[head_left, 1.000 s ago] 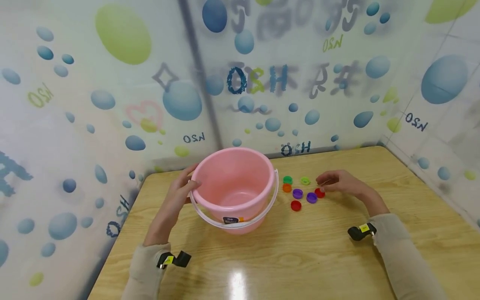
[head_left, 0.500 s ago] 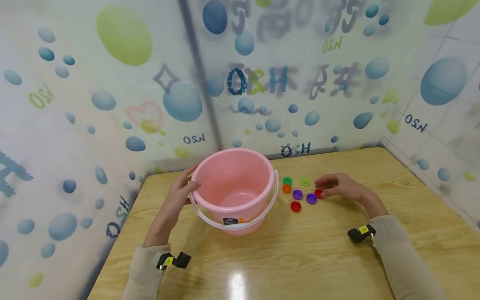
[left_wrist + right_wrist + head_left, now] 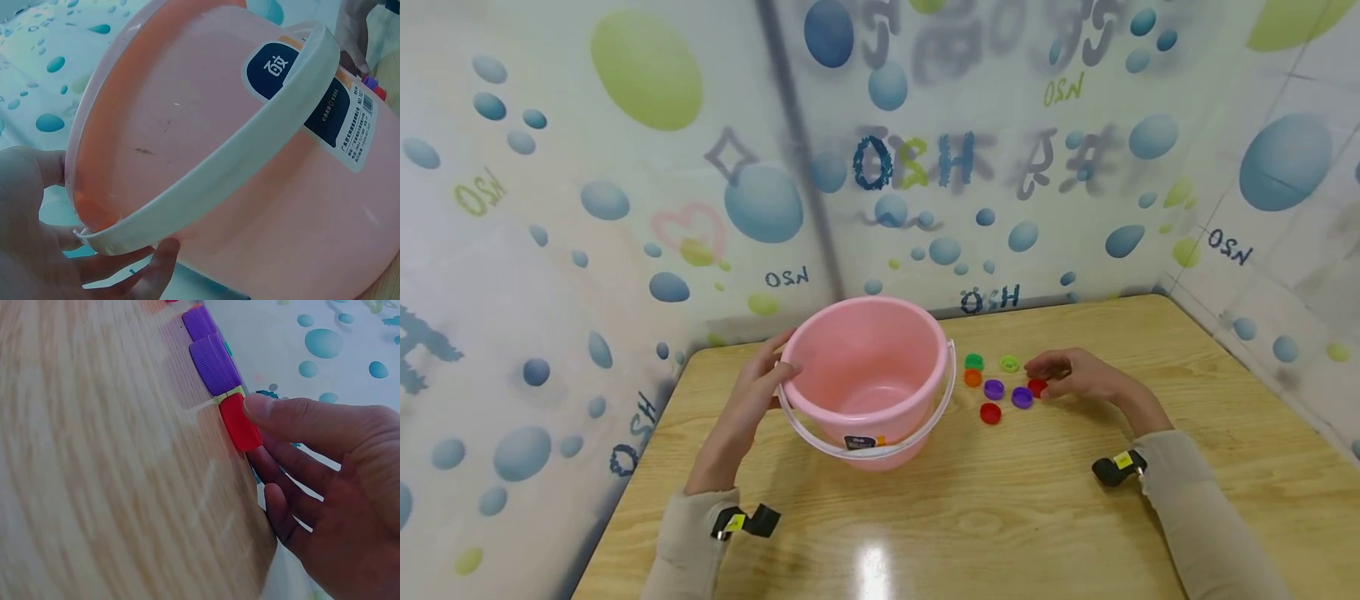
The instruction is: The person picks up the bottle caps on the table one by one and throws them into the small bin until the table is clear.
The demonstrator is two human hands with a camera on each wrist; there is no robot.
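A pink bucket (image 3: 865, 367) with a white handle (image 3: 206, 181) stands upright on the table. My left hand (image 3: 752, 392) grips its left rim, thumb over the edge and fingers outside. To the right of the bucket lie several round bottle caps: green (image 3: 973, 362), lime (image 3: 1009, 363), orange (image 3: 973, 378), two purple (image 3: 1022, 397) and two red. My right hand (image 3: 1082, 375) is at the rightmost red bottle cap (image 3: 240, 423), its thumb overlapping the cap in the right wrist view and its fingers loosely bent behind. No firm grip on that cap shows.
The wooden table (image 3: 970, 525) ends at a patterned curtain (image 3: 887, 225) behind and at the sides. The other red cap (image 3: 990, 413) lies nearest the front. A small black camera (image 3: 1116, 469) is strapped to each wrist.
My right hand has lowered slightly and shifted a little left toward the rightmost red cap. The left hand, bucket and caps stay in place.
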